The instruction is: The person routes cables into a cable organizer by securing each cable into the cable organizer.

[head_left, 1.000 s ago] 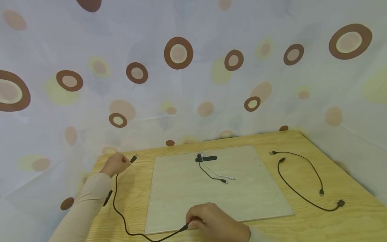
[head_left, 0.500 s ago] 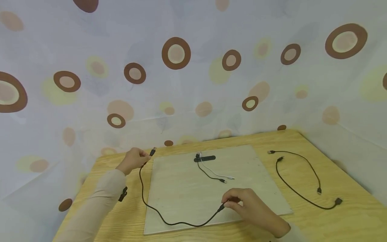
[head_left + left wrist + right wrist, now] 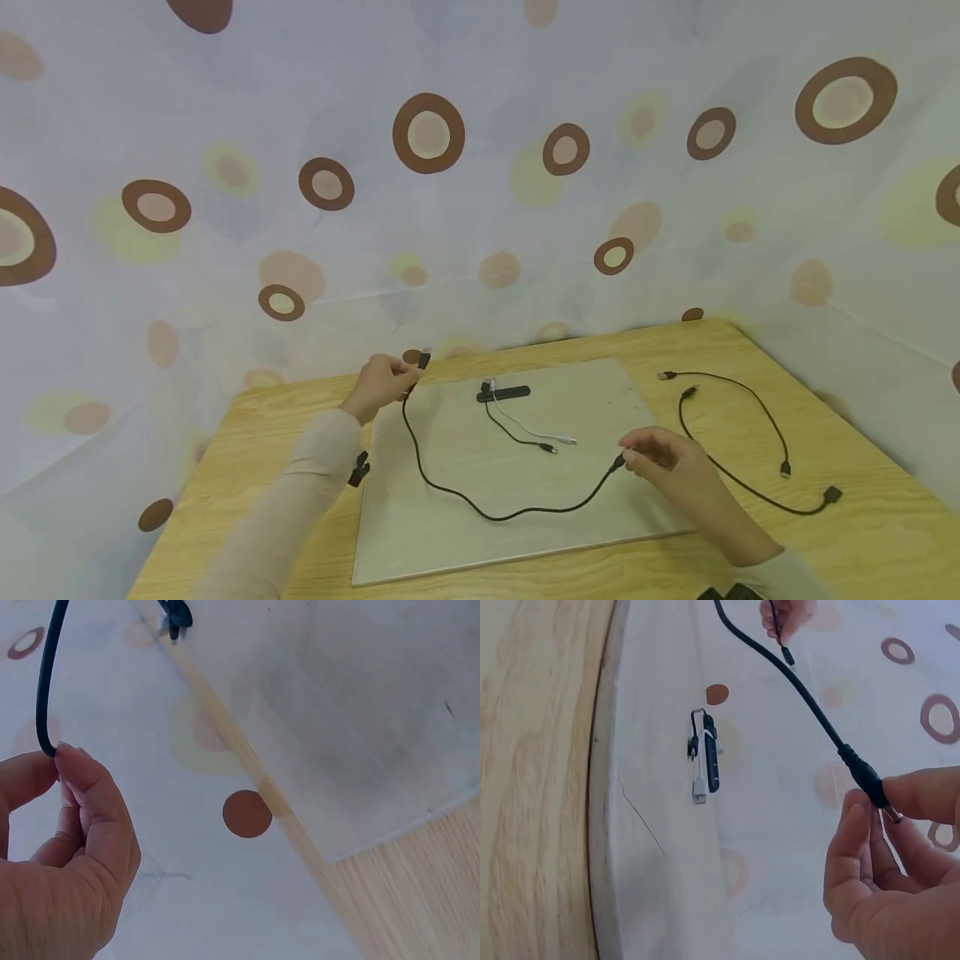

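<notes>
A long black USB cable (image 3: 497,519) sags between my two hands over the pale board (image 3: 420,550). My left hand (image 3: 380,387) pinches it just below the USB plug (image 3: 424,360), which points up with its metal end bare. My right hand (image 3: 671,467) holds the other end between thumb and fingers. In the right wrist view that end is a slim black plug (image 3: 866,780) with a round metal tip. The left wrist view shows the cord (image 3: 45,690) rising from the left fingertips; the USB plug is hidden there.
Near the board's back edge a black cable holder (image 3: 514,392) carries a short white cable (image 3: 534,433) and a short black cable (image 3: 517,437). Two more black cables (image 3: 761,398) lie curved on the wooden table (image 3: 840,558) to the right. Dotted sheeting hangs behind.
Both hands have moved right and the cable with them, from the table's left side to over the board. The right hand has also risen away from the front edge.
</notes>
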The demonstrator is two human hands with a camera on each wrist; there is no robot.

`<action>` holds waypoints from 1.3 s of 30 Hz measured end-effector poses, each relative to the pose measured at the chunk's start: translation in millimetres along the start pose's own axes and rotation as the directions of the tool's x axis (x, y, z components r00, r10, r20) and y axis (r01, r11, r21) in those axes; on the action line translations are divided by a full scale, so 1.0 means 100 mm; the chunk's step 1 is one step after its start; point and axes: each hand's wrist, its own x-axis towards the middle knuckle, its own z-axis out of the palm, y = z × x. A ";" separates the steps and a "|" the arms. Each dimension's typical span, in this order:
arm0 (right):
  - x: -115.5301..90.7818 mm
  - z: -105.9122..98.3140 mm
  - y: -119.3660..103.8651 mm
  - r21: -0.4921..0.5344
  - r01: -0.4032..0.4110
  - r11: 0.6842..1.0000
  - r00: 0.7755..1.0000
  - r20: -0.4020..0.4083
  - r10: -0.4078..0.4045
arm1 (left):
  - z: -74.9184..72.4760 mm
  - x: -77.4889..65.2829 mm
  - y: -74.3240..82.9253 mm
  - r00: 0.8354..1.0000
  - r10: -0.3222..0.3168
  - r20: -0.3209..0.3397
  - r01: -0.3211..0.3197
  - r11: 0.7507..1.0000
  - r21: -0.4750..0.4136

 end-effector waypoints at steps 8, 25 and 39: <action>0.06 -0.21 0.01 0.096 -0.150 0.984 0.986 -0.060 0.156 | 0.33 0.15 0.02 1.000 -0.006 0.000 0.006 0.992 -0.127; 0.18 -0.21 0.08 0.190 -0.142 0.971 0.981 -0.100 0.163 | 1.09 0.38 0.14 0.994 -0.012 -0.105 0.013 1.000 0.006; 0.23 -0.15 0.09 0.153 -0.174 0.973 0.971 -0.135 0.195 | 1.40 0.54 0.05 0.981 -0.050 -0.187 0.070 0.992 0.104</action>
